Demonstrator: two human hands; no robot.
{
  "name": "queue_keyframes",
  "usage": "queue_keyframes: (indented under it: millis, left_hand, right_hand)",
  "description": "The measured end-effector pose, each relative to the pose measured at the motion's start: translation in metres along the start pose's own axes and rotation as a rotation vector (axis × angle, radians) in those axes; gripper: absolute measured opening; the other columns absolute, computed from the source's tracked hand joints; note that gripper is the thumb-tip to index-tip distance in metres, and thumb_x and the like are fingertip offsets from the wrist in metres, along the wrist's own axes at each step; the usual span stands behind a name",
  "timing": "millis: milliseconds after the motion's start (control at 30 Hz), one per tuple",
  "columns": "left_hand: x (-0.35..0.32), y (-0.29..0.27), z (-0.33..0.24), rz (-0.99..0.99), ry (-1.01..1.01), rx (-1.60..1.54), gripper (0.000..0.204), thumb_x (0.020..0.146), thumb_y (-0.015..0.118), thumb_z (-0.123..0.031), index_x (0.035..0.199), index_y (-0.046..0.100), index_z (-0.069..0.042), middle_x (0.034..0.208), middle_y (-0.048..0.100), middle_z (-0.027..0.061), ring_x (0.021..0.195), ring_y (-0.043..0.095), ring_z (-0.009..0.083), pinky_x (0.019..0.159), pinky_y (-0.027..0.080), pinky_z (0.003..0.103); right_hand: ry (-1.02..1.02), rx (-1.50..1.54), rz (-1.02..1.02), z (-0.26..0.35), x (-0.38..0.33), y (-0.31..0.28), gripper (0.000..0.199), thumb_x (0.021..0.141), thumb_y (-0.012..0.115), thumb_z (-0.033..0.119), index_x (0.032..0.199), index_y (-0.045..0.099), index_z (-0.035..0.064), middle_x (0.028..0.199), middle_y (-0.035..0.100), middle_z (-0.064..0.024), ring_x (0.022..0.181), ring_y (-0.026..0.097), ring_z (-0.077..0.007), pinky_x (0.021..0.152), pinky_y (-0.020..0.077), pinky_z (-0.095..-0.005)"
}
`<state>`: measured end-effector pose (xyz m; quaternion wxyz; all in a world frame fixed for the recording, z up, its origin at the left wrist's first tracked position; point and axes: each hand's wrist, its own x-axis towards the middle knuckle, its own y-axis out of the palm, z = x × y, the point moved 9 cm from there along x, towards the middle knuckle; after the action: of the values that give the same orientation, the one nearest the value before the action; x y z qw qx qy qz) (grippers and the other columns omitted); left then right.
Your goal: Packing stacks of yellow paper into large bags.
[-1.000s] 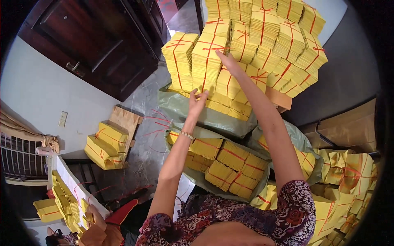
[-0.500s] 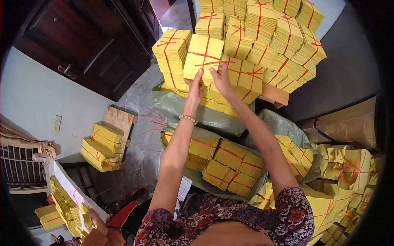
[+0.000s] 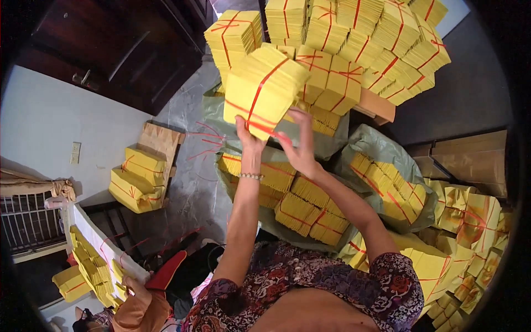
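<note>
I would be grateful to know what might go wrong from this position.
The left hand supports the tilted yellow bundle only at its lower end, so it could tip away. Its upper sheets are fanning, so some might slide out if the red tie loosens; whether the right hand grips that tie is unclear. The piled bundles just beyond stand several high and might shift if knocked.

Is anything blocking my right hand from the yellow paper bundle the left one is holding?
No solid obstacle shows between the right hand and the yellow paper bundle, which the left hand supports at its near end. Only the bundle's red ribbon tail extends toward the right hand; blur hides whether they touch.
</note>
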<state>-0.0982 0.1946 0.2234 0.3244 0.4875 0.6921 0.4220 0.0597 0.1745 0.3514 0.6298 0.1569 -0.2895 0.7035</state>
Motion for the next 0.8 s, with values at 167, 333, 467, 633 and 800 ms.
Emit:
queue_keyframes:
  millis: [167, 333, 467, 633, 800]
  left_hand:
    - [-0.07, -0.032, 0.014, -0.051, -0.142, -0.076, 0.088, 0.075, 0.058, -0.064, 0.138, 0.035, -0.009, 0.136, 0.046, 0.0095, 0.121, 0.047, 0.029, 0.1, 0.04, 0.048]
    - [-0.144, -0.082, -0.001, -0.268, -0.158, 0.294, 0.08, 0.081, 0.053, -0.06, 0.137, 0.036, -0.005, 0.132, 0.049, 0.0127, 0.116, 0.052, 0.0302, 0.098, 0.044, 0.045]
    - [-0.192, -0.08, 0.014, -0.174, -0.383, 0.308, 0.067, 0.083, 0.059, -0.045, 0.13, 0.043, -0.001, 0.124, 0.054, 0.0163, 0.109, 0.057, 0.0322, 0.094, 0.047, 0.045]
    - [-0.249, -0.07, 0.032, -0.098, -0.637, 0.285, 0.072, 0.076, 0.065, -0.04, 0.129, 0.043, 0.004, 0.123, 0.056, 0.0161, 0.108, 0.058, 0.0289, 0.095, 0.046, 0.042]
    - [-0.278, -0.056, 0.029, -0.219, -0.649, 0.39, 0.072, 0.075, 0.068, -0.036, 0.129, 0.042, 0.003, 0.122, 0.054, 0.015, 0.11, 0.055, 0.0249, 0.095, 0.045, 0.037]
  right_hand:
    - [0.428, 0.083, -0.117, -0.039, -0.026, -0.065, 0.03, 0.096, 0.043, 0.019, 0.119, 0.045, -0.0002, 0.111, 0.051, -0.0086, 0.11, 0.047, -0.0178, 0.097, 0.0342, -0.0291]
    - [0.723, 0.285, 0.26, -0.024, -0.008, -0.039, 0.061, 0.092, 0.05, 0.036, 0.132, 0.03, -0.005, 0.123, 0.045, -0.0159, 0.117, 0.042, -0.0246, 0.103, 0.0289, -0.0329]
    - [0.754, 0.132, 0.494, -0.02, -0.067, -0.021, 0.083, 0.089, 0.051, 0.047, 0.141, 0.013, -0.0051, 0.133, 0.032, -0.0229, 0.13, 0.027, -0.0308, 0.109, 0.019, -0.0379]
    - [0.601, 0.039, 0.463, -0.011, -0.124, -0.042, 0.085, 0.087, 0.052, 0.046, 0.142, 0.011, -0.0034, 0.139, 0.022, -0.0248, 0.132, 0.021, -0.034, 0.11, 0.0159, -0.0405]
    - [0.754, 0.233, 0.577, -0.015, -0.178, -0.059, 0.094, 0.086, 0.048, 0.057, 0.145, -0.001, 0.003, 0.15, 0.004, -0.0193, 0.14, 0.0, -0.0301, 0.112, 0.0057, -0.0396]
